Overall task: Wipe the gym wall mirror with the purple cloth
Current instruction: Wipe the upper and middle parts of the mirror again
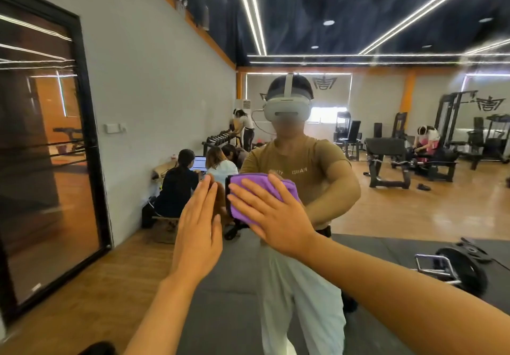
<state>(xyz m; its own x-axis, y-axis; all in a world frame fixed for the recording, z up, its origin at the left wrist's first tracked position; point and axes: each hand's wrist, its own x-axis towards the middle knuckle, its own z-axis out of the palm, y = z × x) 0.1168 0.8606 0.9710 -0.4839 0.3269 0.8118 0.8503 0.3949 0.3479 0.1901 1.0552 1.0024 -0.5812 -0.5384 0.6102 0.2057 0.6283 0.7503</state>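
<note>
Cloth: purple cloth (262,197) pressed flat against wall mirror (414,202), under right hand (271,216), straight fingers spread.
Left hand (198,227): flat, empty, at cloth's 9 o'clock, just beside.

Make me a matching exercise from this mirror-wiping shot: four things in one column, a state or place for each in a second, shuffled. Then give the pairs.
1. purple cloth
2. left hand
3. right hand
4. weight plate

A. lies on the dark floor mat
B. flat and bare, beside the cloth
C. pressed against the mirror
D. spread flat over the cloth

Pairs: 1-C, 2-B, 3-D, 4-A
</note>
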